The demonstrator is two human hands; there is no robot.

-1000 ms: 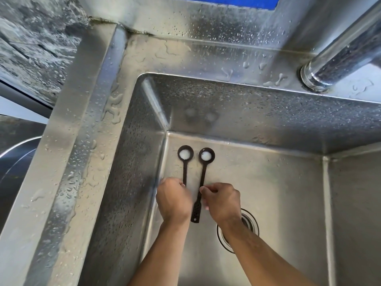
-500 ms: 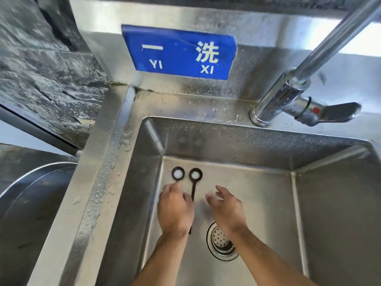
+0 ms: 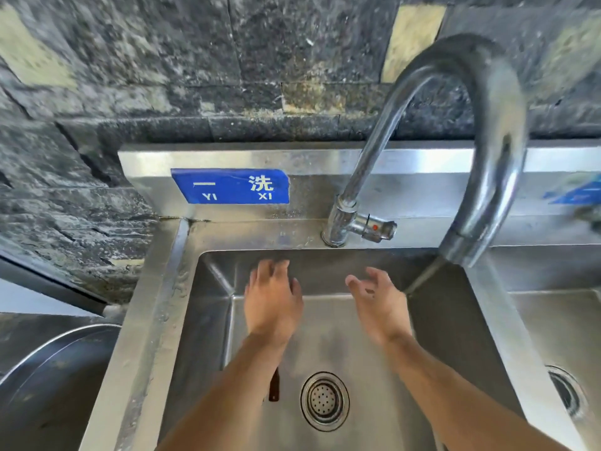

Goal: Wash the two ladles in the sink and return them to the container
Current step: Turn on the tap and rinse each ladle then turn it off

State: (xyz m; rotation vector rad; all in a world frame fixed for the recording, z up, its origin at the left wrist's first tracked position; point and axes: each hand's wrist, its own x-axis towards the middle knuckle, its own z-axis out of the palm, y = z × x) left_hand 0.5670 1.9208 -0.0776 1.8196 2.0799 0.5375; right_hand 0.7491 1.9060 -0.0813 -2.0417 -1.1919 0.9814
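Fingers of left hand and right hand spread apart, empty, above steel sink. Dark slim ladle handle pokes out under left forearm; bowls hidden. Likely light, stiff, wet-slick: pinch mid-handle.

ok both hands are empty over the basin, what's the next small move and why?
Probably the right hand reaching up to the faucet lever to start water: no stream shows at the spout, both hands are open, the left hand too, and only a dark ladle handle shows on the sink floor beside the drain.
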